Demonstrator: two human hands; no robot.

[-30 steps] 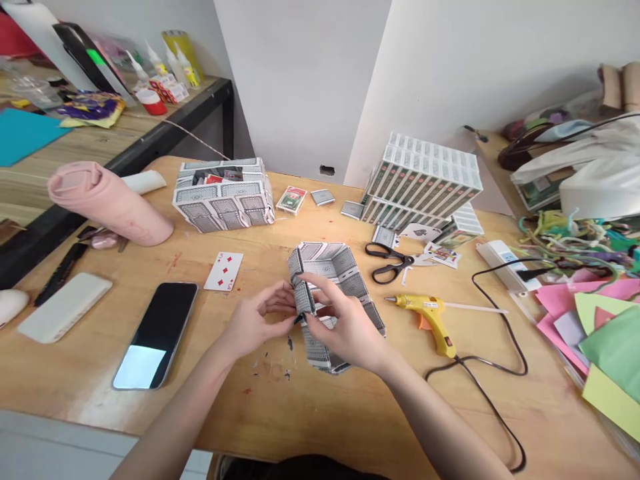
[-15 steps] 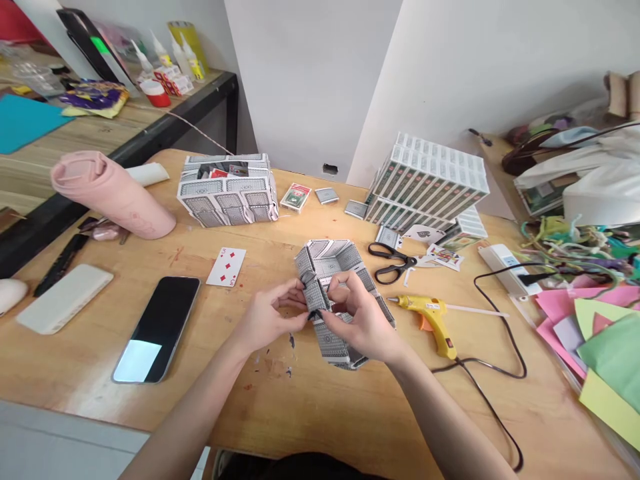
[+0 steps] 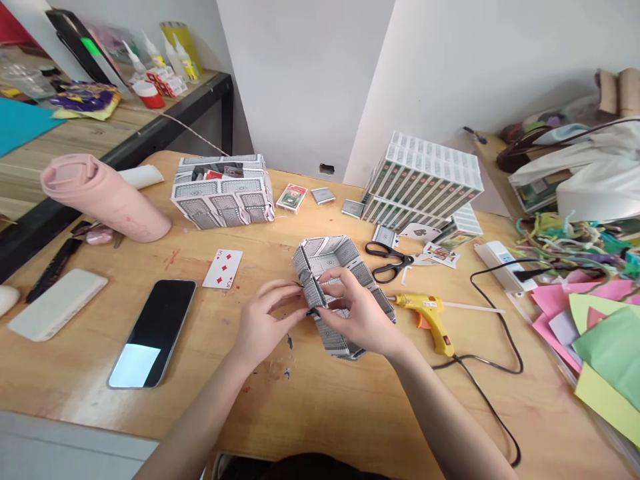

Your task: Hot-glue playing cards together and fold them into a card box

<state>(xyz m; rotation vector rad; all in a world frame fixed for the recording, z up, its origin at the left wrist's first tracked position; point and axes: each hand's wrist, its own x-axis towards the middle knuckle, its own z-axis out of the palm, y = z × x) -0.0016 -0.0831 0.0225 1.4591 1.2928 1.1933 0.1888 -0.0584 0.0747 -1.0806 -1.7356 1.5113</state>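
1. Since a second ago both hands have shifted slightly toward 12 o'clock with the work; the grey-patterned open box of folded playing cards (image 3: 345, 293) sits a little further from the table edge, its near end tilted up.
2. Left hand (image 3: 263, 327): fingers together, thumb and forefinger pinched on the box's left wall at the corner seam.
3. Right hand (image 3: 363, 320): curled over the near wall from 3 o'clock, fingertips closed on the same seam, opposite the left.
4. Location: box at centre of the pale wooden table (image 3: 325, 413), with the black scissors (image 3: 387, 261) at its 2 o'clock and the yellow hot-glue gun (image 3: 430, 317) at its 3 o'clock.
5. Handling, judged: very light, thin card; walls flex and crease easily; glossy faces likely slippery; joints probably weak. Best held at folded corners or the rim with light pressure, not mid-panel.
6. Hidden: the seam itself lies under the fingers; a small dark item at the fingertips cannot be identified. The box's near wall is covered by the right hand.
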